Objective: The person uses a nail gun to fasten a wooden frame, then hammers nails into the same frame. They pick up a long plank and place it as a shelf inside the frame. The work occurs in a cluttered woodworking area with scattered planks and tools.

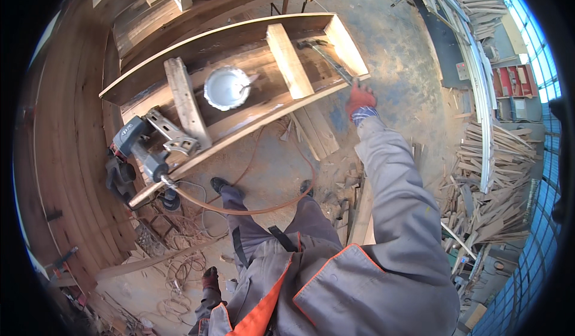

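Room, L to R: the long wooden box (233, 43) spans from well up-left of the left hand (211, 279) to just left of the right hand (361, 99). Its near edge ends beside the right fingers, with the end board (346, 43) just above them. Two crosspieces (289, 63) bridge the box left of the right fingers; the white bucket (223, 90) sits between them. Bare floor (401, 60) opens up and right of the right fingers, as far as the scrap wood (485, 210) well off right.

Hard to see: the nail gun (133, 137), above and left of the left fingers, covers the box's left end. Its hose (239, 211) loops between the two hands. Left forearm is cut off at the bottom edge; the bucket's contents are washed out.

Fingers: left ones hang low, dark; can't tell how open, nothing seen in them. Right ones, red-gloved and part curled, meet the handle end of the hammer (331, 62); blurred, so can't tell if they grip. Hammer head lies up-left of them, over the box.
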Demonstrator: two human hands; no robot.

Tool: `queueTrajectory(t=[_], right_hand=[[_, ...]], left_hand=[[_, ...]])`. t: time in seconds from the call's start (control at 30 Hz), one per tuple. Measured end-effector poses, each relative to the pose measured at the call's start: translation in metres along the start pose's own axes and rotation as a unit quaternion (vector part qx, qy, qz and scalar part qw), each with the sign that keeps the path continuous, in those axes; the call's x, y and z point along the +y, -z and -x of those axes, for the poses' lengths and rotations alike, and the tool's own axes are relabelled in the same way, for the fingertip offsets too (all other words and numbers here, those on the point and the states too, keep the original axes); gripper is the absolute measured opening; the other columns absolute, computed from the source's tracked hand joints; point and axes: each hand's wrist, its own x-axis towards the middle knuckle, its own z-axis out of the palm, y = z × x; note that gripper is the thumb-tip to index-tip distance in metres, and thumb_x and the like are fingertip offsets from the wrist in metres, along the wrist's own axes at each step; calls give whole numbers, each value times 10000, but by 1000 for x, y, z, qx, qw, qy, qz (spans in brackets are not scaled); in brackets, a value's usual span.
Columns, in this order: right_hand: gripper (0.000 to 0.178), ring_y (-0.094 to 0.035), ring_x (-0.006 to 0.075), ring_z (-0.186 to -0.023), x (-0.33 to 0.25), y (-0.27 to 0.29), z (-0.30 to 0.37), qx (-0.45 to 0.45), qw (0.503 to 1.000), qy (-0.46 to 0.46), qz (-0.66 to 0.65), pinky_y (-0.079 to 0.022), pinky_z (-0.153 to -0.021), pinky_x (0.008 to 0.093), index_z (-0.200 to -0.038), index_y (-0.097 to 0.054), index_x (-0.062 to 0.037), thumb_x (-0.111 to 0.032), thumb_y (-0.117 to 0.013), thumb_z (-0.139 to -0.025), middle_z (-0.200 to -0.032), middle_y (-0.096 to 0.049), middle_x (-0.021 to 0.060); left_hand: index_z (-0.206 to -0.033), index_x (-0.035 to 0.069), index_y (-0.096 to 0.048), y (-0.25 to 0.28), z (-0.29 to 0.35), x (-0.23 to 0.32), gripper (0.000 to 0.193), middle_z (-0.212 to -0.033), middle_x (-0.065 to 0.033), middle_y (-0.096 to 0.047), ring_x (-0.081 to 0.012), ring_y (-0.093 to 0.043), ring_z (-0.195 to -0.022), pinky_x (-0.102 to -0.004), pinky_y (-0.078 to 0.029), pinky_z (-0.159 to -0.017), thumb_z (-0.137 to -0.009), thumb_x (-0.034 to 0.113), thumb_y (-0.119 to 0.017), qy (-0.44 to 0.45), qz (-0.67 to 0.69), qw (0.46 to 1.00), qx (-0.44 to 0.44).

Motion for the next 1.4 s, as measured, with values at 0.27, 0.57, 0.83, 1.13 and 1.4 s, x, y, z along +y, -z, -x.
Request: queueTrajectory(t=[0.27,0.57,0.83,1.13,1.4], right_hand=[[400,-705,396,-1083,42,10,-44,-7,949,81,-304,-554,-933,464,-1182,-728,-76,-284,-663,-846,-1130,-736,217],[351,-714,327,-758,321,-145,140,147,780,145,-590,-550,-658,394,-1173,-632,-93,-222,-746,-867,-849,-697,141],[171,-707,329,-678,495,-291,278,83,894,-103,-427,-556,-604,424,-986,-713,-102,-234,-693,-879,-718,-704,124],[206,-719,288,-640,538,-352,285,-136,891,-166,-400,-559,-605,420,-892,-728,-124,-317,-657,-871,-663,-702,107],[276,-722,311,-693,561,-411,91,-185,865,-18,-465,-549,-630,443,-910,-745,-86,-350,-669,-884,-684,-693,148]], left_hand=[[-1157,46,-730,-152,90,-46,366,-914,-27,-733,-123,-634,-810,-306,-516,-735,-962,354,-702,-55,-158,985,35],[-1231,98,-717,-415,201,122,436,-1234,-181,-702,-351,-665,-1153,-421,-529,-974,-947,423,-660,-354,-421,834,-36],[-1201,168,-732,-628,227,268,371,-1153,-131,-725,-348,-691,-1055,-424,-556,-893,-905,392,-733,-482,-387,783,-73],[-1299,143,-661,-752,220,368,444,-1233,-164,-669,-353,-659,-1121,-402,-541,-948,-887,271,-765,-630,-256,731,41],[-1290,122,-649,-805,147,503,412,-1270,-137,-661,-343,-657,-1130,-402,-542,-957,-889,159,-738,-671,-221,668,232]])
